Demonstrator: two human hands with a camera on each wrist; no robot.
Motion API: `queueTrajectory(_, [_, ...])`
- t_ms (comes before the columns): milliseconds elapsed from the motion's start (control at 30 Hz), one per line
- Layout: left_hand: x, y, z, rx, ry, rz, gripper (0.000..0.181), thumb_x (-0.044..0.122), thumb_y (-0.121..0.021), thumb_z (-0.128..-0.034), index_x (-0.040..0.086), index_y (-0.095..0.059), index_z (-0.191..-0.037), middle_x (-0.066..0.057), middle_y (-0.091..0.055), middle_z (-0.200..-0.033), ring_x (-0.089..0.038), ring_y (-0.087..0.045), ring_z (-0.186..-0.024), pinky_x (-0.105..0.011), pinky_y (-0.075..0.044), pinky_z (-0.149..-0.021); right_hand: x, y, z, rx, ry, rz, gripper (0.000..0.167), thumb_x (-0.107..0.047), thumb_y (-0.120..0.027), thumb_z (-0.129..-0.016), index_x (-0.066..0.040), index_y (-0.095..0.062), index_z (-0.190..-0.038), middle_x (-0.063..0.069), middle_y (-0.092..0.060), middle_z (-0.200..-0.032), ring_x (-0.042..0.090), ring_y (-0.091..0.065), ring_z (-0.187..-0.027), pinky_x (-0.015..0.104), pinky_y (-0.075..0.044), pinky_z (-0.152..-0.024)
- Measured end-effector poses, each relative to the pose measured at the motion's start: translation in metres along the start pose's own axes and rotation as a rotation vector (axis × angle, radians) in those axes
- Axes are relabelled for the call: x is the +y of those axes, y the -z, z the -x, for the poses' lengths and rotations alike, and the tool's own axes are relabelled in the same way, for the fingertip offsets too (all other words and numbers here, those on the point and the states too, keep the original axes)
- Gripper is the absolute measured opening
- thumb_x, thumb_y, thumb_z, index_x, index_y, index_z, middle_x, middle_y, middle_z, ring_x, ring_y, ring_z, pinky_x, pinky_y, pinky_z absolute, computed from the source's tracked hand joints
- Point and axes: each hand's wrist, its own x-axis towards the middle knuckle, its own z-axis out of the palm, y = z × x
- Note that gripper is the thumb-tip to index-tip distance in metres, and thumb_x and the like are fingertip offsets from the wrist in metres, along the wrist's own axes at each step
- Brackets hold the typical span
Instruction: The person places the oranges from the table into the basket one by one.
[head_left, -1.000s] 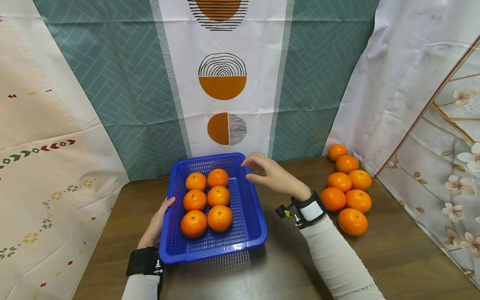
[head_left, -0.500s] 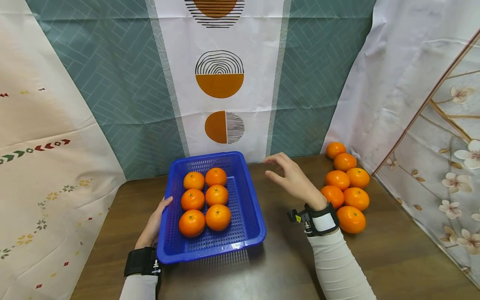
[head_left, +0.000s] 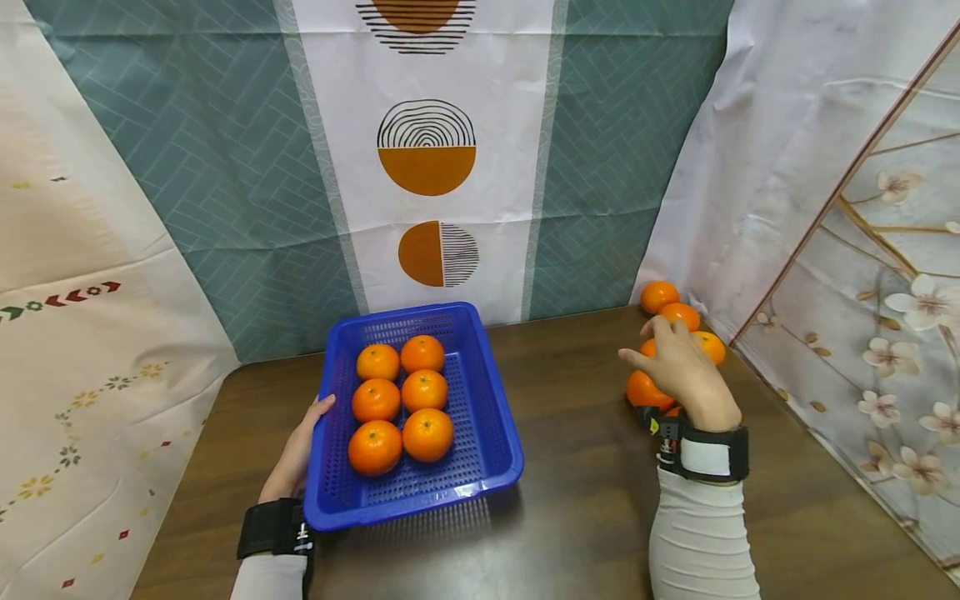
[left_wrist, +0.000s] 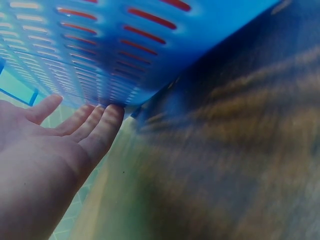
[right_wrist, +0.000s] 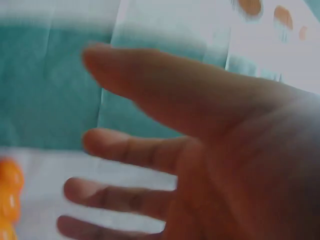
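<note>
A blue plastic basket [head_left: 480, 400] with slotted walls stands on the wooden table, holding several oranges [head_left: 425, 390] in two columns along its left side. My left hand [head_left: 296, 450] rests against the basket's left side. In the left wrist view its fingers [left_wrist: 102, 132] lie fairly straight against the slotted wall. At the right my right hand [head_left: 686, 367] is over a group of loose oranges [head_left: 647, 389], partly hiding them. Its thumb and fingers are spread with nothing between them; in the right wrist view, oranges [right_wrist: 9, 195] appear beyond the fingertips.
A patterned cloth [head_left: 427, 250] hangs behind the table [head_left: 570, 467]. Floral cloth [head_left: 885, 358] borders the right side, close to the loose oranges, and cream cloth [head_left: 97, 400] borders the left. Bare tabletop lies between the basket and the loose oranges.
My right hand has moved from above the basket's right rim rightward to the loose oranges. My left hand stays at the basket's left side. The head view has shifted slightly.
</note>
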Motion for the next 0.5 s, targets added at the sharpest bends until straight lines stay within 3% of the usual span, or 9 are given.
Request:
queueTrajectory(200, [0.000, 0.002, 0.002, 0.005, 0.006, -0.012, 0.070, 0.058, -0.027, -0.1106, 0.035, 0.010, -0.166, -0.018, -0.013, -0.167, -0.021, -0.055, -0.123, -0.050, -0.053, -0.097, 0.041, 0.014, 0.007, -0.149, -0.163, 0.042, 0.064, -0.049, -0.066, -0.098, 0.011, -0.048, -0.111, 0.037, -0.042, -0.114, 0.054, -0.044, -0.104, 0.061, -0.043, -0.086])
queueTrajectory(300, [0.000, 0.002, 0.001, 0.009, 0.008, -0.024, 0.071, 0.059, -0.027, -0.1102, 0.036, 0.010, -0.165, -0.017, -0.012, -0.168, -0.023, -0.053, -0.125, -0.052, -0.053, -0.098, 0.061, 0.015, 0.008, -0.218, -0.195, 0.052, 0.056, -0.048, -0.068, -0.096, 0.005, -0.051, -0.090, 0.021, -0.046, -0.088, 0.040, -0.051, -0.087, 0.049, -0.045, -0.075])
queueTrajectory(367, [0.000, 0.002, 0.001, 0.012, 0.011, -0.027, 0.071, 0.059, -0.027, -0.1100, 0.036, 0.010, -0.165, -0.017, -0.012, -0.168, -0.024, -0.053, -0.126, -0.053, -0.053, -0.097, 0.071, 0.014, 0.009, -0.260, -0.224, -0.003, 0.053, -0.045, -0.068, -0.096, 0.007, -0.057, -0.094, 0.014, -0.050, -0.084, 0.033, -0.052, -0.083, 0.043, -0.045, -0.073])
queueTrajectory(433, [0.001, 0.002, 0.000, 0.012, 0.009, -0.026, 0.071, 0.059, -0.028, -0.1101, 0.036, 0.010, -0.165, -0.017, -0.012, -0.168, -0.023, -0.054, -0.125, -0.051, -0.053, -0.097, 0.079, 0.014, 0.008, -0.297, -0.232, 0.006, 0.053, -0.045, -0.067, -0.096, 0.007, -0.061, -0.093, 0.009, -0.051, -0.081, 0.028, -0.053, -0.079, 0.040, -0.045, -0.070])
queueTrajectory(500, [0.001, 0.001, -0.001, 0.009, 0.003, -0.026, 0.071, 0.058, -0.028, -0.1103, 0.035, 0.010, -0.166, -0.018, -0.013, -0.167, -0.021, -0.055, -0.123, -0.049, -0.054, -0.096, 0.084, 0.013, 0.008, -0.325, -0.225, -0.006, 0.057, -0.043, -0.068, -0.097, 0.013, -0.062, -0.103, 0.013, -0.057, -0.087, 0.030, -0.056, -0.081, 0.041, -0.048, -0.072])
